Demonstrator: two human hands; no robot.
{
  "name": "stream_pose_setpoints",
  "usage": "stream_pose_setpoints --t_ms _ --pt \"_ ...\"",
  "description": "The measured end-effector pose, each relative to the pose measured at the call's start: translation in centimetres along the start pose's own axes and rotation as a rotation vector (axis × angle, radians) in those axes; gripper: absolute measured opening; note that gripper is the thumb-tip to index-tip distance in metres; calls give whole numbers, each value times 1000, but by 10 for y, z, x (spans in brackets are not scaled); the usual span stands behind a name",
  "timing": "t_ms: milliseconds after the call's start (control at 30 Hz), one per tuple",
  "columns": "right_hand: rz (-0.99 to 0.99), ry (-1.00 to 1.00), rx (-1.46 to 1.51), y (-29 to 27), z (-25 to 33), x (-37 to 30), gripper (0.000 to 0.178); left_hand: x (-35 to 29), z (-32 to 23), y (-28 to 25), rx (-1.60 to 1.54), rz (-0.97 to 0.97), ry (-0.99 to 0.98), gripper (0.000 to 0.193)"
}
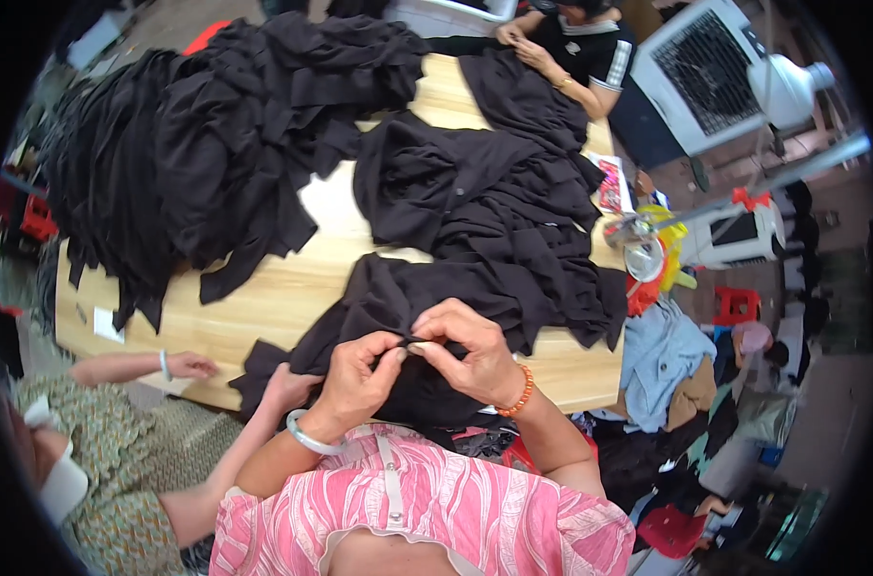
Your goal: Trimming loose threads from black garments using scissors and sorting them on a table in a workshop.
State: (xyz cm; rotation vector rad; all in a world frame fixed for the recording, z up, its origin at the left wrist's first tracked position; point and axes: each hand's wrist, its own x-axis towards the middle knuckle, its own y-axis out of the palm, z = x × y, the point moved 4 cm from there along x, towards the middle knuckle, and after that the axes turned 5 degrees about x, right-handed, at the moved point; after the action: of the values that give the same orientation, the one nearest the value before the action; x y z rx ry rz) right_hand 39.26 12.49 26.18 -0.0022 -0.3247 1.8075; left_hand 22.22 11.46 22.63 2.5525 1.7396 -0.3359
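A black garment (475, 298) lies bunched at the near edge of the wooden table (273, 298). My left hand (359, 374) pinches a fold of it from the left, with a pale bangle on the wrist. My right hand (470, 350), with an orange bead bracelet at the wrist, grips the same fold from the right. Both sets of fingertips meet over the cloth, and what lies between them is hidden.
A big heap of black garments (187, 144) covers the table's left and far side, a second pile (475, 182) the middle. A person's hands (191, 365) rest at the near left edge. Another person (571, 48) works at the far end. Clothes, a fan and red stools fill the floor at right.
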Motion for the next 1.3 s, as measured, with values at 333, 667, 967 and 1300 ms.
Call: stream_pose_setpoints --t_ms 333,667,967,1300 --pt "50 -295 -211 -2 10 11 22 11 -9 -8 -16 -99 15 10" --pt "6 -342 -243 7 20 15 24 8 -49 -28 508 -332 559 57" --pt "-14 -142 -240 17 13 19 23 9 -36 -26 302 -350 635 24" --pt "-203 -233 -337 26 27 12 21 -3 -46 -22 544 -448 778 30"
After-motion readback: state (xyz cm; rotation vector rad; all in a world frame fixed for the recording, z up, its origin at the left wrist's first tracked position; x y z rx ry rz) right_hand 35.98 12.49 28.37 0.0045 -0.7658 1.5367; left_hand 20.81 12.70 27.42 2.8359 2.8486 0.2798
